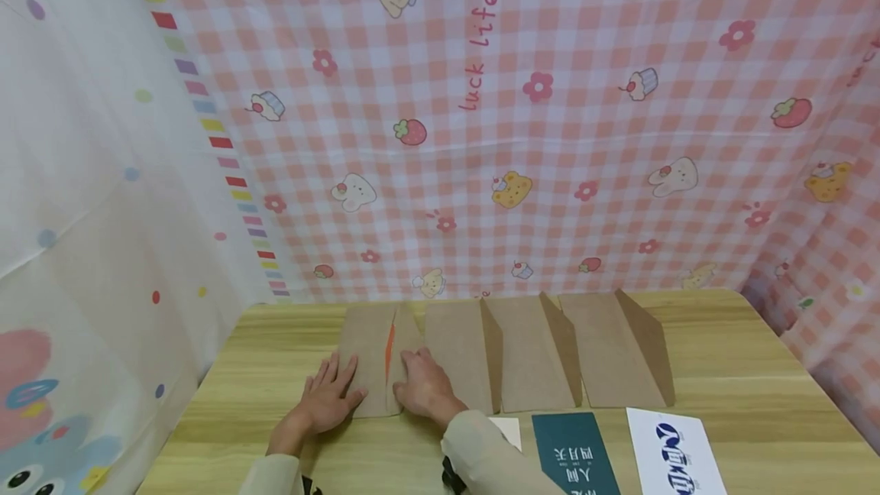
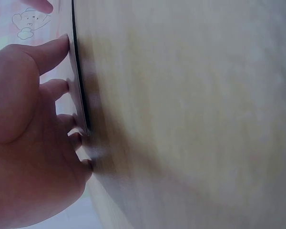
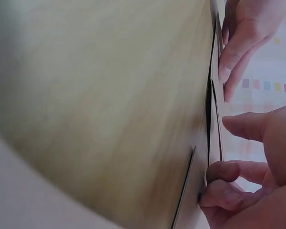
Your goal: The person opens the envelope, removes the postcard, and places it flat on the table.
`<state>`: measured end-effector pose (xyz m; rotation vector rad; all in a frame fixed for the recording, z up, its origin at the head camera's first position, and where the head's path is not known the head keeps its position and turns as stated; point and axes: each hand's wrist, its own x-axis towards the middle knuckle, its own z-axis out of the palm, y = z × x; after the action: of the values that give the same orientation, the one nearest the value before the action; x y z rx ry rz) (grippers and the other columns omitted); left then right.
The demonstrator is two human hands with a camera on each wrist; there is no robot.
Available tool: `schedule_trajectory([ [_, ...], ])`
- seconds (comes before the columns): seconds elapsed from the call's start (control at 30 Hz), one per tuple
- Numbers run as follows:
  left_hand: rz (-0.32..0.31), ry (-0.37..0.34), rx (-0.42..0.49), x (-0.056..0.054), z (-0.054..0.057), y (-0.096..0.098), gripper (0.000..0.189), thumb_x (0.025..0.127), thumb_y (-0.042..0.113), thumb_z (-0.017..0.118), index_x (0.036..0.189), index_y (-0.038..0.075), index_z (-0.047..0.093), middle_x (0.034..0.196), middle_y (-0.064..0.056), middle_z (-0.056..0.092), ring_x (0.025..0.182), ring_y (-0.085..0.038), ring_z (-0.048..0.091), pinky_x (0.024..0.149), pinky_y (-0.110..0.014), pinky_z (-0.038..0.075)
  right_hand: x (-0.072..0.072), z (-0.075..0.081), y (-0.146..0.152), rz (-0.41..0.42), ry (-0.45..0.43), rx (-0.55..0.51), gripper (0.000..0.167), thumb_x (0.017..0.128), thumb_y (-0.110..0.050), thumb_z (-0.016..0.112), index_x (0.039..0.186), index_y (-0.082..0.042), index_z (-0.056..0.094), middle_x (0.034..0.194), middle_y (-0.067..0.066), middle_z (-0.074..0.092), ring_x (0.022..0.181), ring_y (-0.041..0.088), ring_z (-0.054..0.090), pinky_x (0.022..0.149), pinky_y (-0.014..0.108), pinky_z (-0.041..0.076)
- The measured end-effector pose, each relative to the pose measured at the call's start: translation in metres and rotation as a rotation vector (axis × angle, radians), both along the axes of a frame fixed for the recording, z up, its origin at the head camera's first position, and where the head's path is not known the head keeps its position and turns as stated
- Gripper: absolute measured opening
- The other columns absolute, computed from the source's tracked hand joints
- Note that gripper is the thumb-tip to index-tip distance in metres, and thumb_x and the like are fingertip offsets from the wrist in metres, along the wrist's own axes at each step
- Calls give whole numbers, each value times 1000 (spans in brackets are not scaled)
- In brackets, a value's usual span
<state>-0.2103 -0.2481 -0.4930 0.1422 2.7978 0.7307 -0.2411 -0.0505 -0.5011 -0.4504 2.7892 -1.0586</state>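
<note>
At the left end of the row, a brown kraft envelope (image 1: 367, 357) lies on the table, with a strip of something orange (image 1: 389, 350) showing at its opening. My left hand (image 1: 326, 399) rests spread on this envelope's left side; in the left wrist view the fingertips touch its thin edge. On the right side, my right hand (image 1: 426, 384) holds the flap (image 1: 407, 327) with curled fingers. The right wrist view shows bent fingers (image 3: 224, 172) at the paper edge and the thumb held above. What lies under the fingers is partly hidden.
Further brown envelopes (image 1: 454, 357) with raised flaps stand to the right, close side by side. Nearer me on the wooden table (image 1: 749, 373) are a dark green card (image 1: 574, 441), a white card (image 1: 677, 453) with blue print, and a pale card (image 1: 507, 430) partly behind my sleeve.
</note>
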Motion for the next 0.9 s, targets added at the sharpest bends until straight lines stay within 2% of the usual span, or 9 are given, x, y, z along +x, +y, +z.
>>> schedule_trajectory([
  [0.37,0,39,52,1,-5,-2,66,102,29,51,154,-3,25,159,-35,4,145,-55,2,113,-71,-1,-6,-4,-7,-55,-21,31,58,90,-25,71,142,-7,52,127,17,57,110,38,61,94,48,50],
  [0.63,9,18,41,1,-5,-2,67,103,28,51,156,0,22,160,-32,1,147,-52,-2,114,-70,-2,-8,-7,-11,-77,24,54,59,90,-29,73,142,-8,53,120,15,60,97,35,63,87,46,52],
  [0.9,14,4,26,0,-4,-2,67,103,30,50,156,0,22,160,-32,1,148,-51,-1,114,-70,-1,-9,-9,-18,-135,61,81,57,88,-29,75,138,-9,57,114,16,61,90,37,64,81,47,53],
])
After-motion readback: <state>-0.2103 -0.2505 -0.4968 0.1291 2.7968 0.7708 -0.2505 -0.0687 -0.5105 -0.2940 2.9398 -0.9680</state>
